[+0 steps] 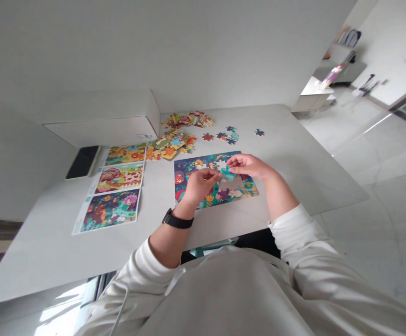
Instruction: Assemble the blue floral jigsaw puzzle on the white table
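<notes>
On the worktop, one part-built puzzle is lying beneath both hands, a bare patch showing between them. Right hand: is pinching a teal piece between thumb and fingers, apparently for lining up at the patch's edge. Left hand: is curling, thumb and fingertips nearly meeting beside that piece; any grip, cannot tell. Blue pieces: are lying beyond the puzzle, probably for easy reach. Yellow pieces: are lying heaped, likely sorted apart. Picture sheets: are lying leftward, seemingly serving as reference.
</notes>
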Tool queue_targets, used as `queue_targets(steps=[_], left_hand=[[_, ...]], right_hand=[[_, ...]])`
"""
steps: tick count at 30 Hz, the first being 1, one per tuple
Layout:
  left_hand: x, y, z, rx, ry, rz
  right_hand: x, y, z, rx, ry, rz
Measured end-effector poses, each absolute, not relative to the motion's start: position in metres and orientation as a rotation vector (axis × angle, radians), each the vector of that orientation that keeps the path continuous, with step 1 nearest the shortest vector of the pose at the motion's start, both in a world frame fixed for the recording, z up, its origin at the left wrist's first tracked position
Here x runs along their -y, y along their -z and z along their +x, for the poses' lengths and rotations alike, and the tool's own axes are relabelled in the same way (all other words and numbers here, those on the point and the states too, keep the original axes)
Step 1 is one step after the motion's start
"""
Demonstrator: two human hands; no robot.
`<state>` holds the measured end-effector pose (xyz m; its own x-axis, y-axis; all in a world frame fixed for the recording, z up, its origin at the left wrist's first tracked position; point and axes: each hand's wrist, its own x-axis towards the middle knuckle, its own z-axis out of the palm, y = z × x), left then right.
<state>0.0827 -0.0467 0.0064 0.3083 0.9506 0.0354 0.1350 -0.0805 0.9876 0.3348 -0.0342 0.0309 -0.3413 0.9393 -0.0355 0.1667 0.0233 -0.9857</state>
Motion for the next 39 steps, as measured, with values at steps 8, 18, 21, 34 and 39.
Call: queue_targets(steps=[8, 18, 21, 34, 39], left_hand=[[0.052, 0.001, 0.085, -1.054, -0.844, 1.805], [0.058, -0.001, 0.085, -1.025, -0.771, 2.179], [0.058, 0.0, 0.085, -0.957, -0.74, 2.229], [0.059, 0.006, 0.086, -0.663, -0.66, 2.486], [0.06, 0.009, 0.085, -0.651, -0.649, 2.497]], right_hand=[[0.035, -0.029, 0.355, 1.756, -1.415, -1.286], [0.034, -0.022, 0.365, 1.87, -1.368, -1.492], [0.035, -0.023, 0.364, 1.923, -1.311, -1.524], [0.035, -0.015, 0.363, 2.115, -1.081, -1.613], [0.038, -0.022, 0.361, 2.179, -1.014, -1.661]])
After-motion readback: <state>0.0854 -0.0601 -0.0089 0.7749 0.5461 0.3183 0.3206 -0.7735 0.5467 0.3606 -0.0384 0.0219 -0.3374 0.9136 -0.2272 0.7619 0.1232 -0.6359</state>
